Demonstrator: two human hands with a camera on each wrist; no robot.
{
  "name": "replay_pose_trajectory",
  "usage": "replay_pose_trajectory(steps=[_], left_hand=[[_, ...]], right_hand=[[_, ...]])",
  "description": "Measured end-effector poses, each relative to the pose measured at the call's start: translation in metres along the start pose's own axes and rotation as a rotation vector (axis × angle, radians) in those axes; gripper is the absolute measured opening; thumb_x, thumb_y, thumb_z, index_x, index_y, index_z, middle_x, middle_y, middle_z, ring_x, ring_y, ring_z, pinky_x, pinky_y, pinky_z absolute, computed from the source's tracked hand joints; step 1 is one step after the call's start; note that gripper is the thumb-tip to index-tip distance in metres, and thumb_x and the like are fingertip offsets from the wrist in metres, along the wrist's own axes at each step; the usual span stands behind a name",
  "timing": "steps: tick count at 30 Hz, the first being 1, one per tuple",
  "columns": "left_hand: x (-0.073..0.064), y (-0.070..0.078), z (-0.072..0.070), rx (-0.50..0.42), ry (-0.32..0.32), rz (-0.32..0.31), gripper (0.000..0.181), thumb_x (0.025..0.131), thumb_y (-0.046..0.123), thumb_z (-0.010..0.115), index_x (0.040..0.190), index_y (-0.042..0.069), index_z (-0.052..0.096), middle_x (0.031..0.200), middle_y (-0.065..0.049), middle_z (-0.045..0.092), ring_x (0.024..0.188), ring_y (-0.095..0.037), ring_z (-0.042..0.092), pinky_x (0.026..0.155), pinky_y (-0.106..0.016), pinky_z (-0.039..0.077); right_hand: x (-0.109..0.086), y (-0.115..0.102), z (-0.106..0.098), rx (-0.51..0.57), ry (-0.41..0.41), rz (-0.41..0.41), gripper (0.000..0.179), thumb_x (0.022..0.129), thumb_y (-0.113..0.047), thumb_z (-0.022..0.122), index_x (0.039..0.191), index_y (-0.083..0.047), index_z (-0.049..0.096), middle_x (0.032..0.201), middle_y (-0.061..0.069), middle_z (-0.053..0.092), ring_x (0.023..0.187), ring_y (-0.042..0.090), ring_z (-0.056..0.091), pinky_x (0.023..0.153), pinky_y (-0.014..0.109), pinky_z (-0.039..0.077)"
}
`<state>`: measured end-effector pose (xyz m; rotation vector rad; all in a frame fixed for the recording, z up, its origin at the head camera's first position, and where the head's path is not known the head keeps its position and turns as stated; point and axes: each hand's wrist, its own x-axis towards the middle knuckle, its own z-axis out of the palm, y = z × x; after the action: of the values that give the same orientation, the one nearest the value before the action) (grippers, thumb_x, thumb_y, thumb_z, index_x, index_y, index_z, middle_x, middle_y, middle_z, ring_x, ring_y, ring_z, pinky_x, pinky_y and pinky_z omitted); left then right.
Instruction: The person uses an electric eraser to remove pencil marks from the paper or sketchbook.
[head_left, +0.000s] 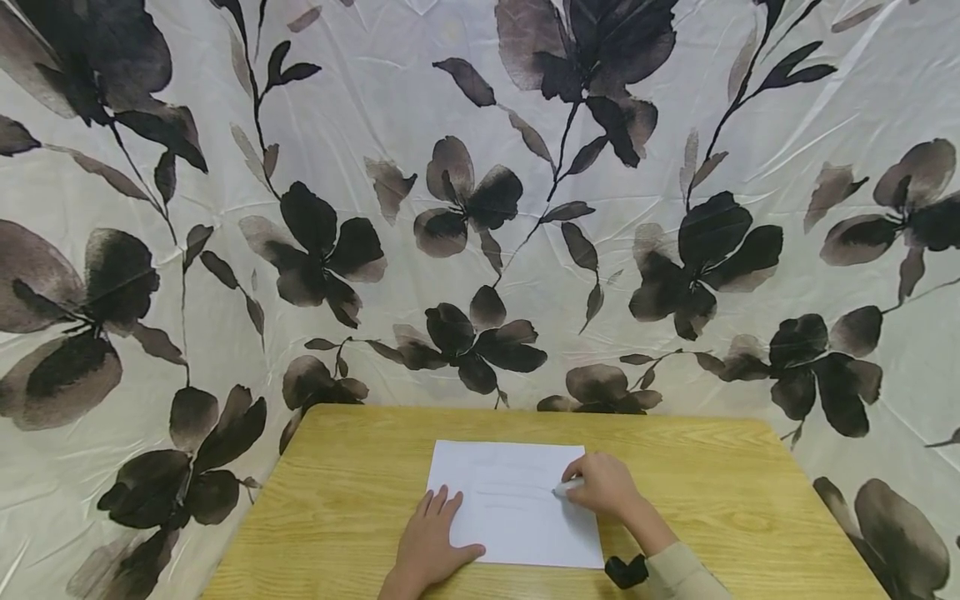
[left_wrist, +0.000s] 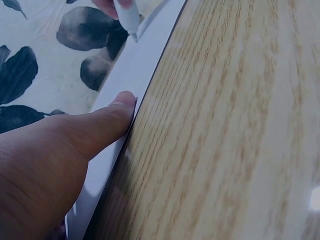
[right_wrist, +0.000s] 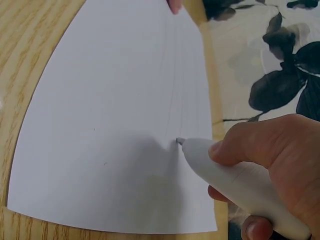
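Floral cloth (head_left: 405, 108) backs table (head_left: 300, 533); left hand (head_left: 431, 542), fingers spread, on left edge of paper (head_left: 517, 537); right hand (head_left: 606, 485), gripping pen (right_wrist: 242, 185), overlaps right edge; black object (head_left: 625, 572) beside near-right corner.

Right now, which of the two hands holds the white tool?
The right hand grips the white tool. The left hand holds no tool; it rests partly on the paper.

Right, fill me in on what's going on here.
A person's right-hand grip holds a white, rounded, pen-like tool, its tip on a white, rectangular paper sheet that bears several faint lines. The left-hand grip rests at the sheet's near left corner. The sheet lies on a yellow wood-grain table.
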<state>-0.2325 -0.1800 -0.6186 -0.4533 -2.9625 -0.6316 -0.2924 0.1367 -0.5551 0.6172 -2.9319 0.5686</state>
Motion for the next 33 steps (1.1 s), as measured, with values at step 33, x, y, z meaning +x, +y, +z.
replay_pose_trajectory(steps=[33], left_hand=[[0.005, 0.007, -0.012, -0.006, -0.105, -0.063, 0.096, 0.069, 0.067, 0.072, 0.138, 0.003, 0.052, 0.146, -0.025, 0.040, 0.135, -0.047, 0.031, 0.108, -0.059, 0.030]], right_hand=[[0.006, -0.003, 0.001, 0.000, -0.021, -0.005, 0.010, 0.071, -0.019, 0.078, 0.081, -0.021, 0.078, 0.078, -0.008, 0.069, 0.069, 0.007, 0.059, 0.055, 0.026, 0.048]])
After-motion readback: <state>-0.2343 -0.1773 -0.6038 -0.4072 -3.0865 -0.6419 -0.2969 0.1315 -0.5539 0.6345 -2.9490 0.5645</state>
